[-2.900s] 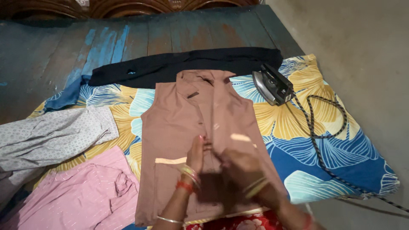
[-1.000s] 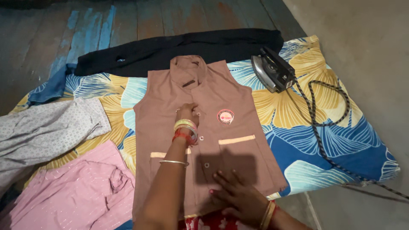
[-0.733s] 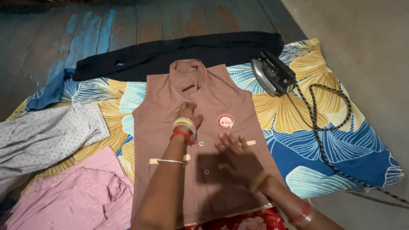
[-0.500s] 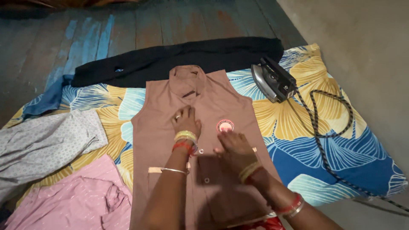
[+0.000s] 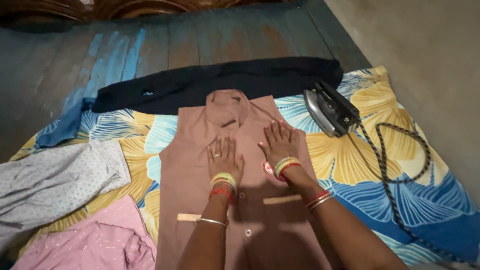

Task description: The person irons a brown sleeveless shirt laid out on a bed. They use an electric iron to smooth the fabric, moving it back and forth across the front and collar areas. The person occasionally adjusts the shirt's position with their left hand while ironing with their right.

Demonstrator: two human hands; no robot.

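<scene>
At the far left a grey patterned garment [image 5: 55, 182] is lying crumpled, with a pink garment [image 5: 95, 242] below it, both resting on the floral sheet [image 5: 350, 170] that is covering the wooden floor [image 5: 165, 47]. In the middle a brown sleeveless vest [image 5: 190, 170] is lying flat, front up, its collar just touching a long black cloth [image 5: 220, 80]. The left hand [image 5: 224, 159] is pressing flat on the vest's chest, its grip apart and holding nothing; just beside it the right hand [image 5: 280, 142] is lying flat too, fingers spread, above a round badge. Further right a black iron [image 5: 331, 110] is sitting tilted on the sheet, its braided cord [image 5: 395, 170] looping away.
</scene>
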